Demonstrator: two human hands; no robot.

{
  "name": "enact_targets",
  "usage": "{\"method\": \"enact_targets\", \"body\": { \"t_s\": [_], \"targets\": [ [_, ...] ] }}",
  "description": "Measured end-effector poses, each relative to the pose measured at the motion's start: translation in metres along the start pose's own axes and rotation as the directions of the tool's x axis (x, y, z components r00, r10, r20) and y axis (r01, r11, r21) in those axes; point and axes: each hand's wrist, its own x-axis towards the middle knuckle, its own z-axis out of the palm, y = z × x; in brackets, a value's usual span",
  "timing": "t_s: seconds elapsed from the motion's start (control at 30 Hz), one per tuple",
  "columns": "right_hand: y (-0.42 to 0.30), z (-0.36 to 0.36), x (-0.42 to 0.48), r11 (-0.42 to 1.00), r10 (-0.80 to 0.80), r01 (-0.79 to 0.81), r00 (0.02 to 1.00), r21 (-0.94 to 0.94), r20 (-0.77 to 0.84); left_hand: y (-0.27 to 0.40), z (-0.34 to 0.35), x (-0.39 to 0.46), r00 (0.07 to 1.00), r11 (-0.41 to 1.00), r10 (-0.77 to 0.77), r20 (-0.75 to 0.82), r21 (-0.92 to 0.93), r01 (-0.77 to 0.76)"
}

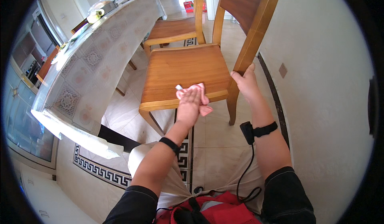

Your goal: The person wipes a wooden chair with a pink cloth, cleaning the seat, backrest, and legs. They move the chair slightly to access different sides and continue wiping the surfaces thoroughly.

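A wooden chair (186, 69) with a brown seat and lighter frame stands side-on before me. My left hand (189, 105) presses a pink cloth (204, 99) flat against the near edge of the seat. One corner of the cloth hangs over that edge, and a small white tag (179, 87) sticks out on its far side. At the right, my right hand (247, 81) grips the chair's back post (250, 45) low down, just above seat height. Part of the cloth is hidden under my left fingers.
On the left runs a table draped with a patterned tablecloth (90, 74), with dishes along its top. A second wooden chair (177, 28) stands beyond the first. A white wall (324, 104) rises close on the right. A black cable (247, 170) hangs from my right forearm.
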Motion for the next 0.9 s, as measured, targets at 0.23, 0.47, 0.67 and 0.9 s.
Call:
{"method": "enact_targets", "body": {
  "t_s": [0.23, 0.47, 0.67, 0.9],
  "targets": [
    [0.009, 0.001, -0.001, 0.997, -0.076, 0.076, 0.997, -0.007, -0.020, 0.087, 0.030, 0.049, 0.998, 0.994, 0.032, -0.061, -0.102, -0.038],
    [0.016, -0.006, 0.000, 0.970, -0.121, 0.116, 0.993, 0.211, 0.011, 0.093, 0.033, 0.052, 0.990, 0.999, 0.015, -0.140, -0.049, -0.022],
    [0.010, -0.006, -0.002, 0.947, -0.080, 0.070, 0.997, 0.312, 0.020, 0.055, 0.019, 0.029, 0.995, 0.997, 0.063, -0.071, 0.055, -0.059],
    [0.000, -0.003, -0.007, 0.956, -0.023, 0.015, 0.999, 0.294, 0.023, -0.030, -0.016, -0.024, 0.999, 0.984, -0.048, -0.016, 0.169, 0.051]
  ]
}}
